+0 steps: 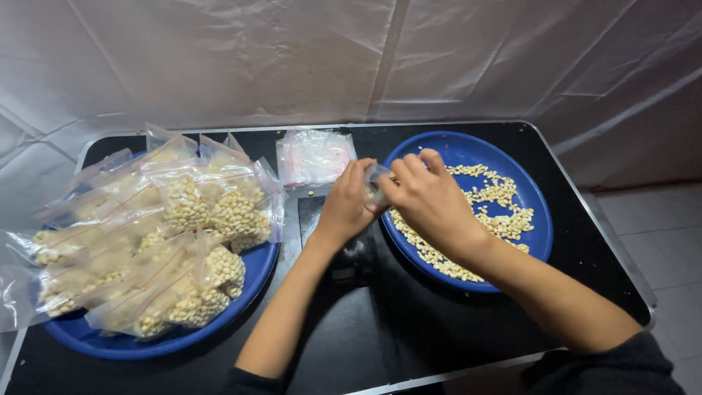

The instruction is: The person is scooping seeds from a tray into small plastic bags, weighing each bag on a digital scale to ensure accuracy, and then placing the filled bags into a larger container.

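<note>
Near the middle of the black table [409, 322], toward its back edge, a small clear bag [375, 186] is pinched between the left hand [346, 205] and right hand [431, 199], both closed on it. Right: a blue plate of loose kernels [504, 157]. Left: a blue plate [248, 281] piled with filled bags [183, 227]. Behind: empty bags [314, 155].

A black table [409, 344] stands before white plastic sheeting [292, 58], tiled floor [665, 234] beside.

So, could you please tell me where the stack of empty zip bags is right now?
The stack of empty zip bags lies at the table's far edge, between the blue plate of filled bags on the left and the blue plate of loose kernels on the right.
</note>
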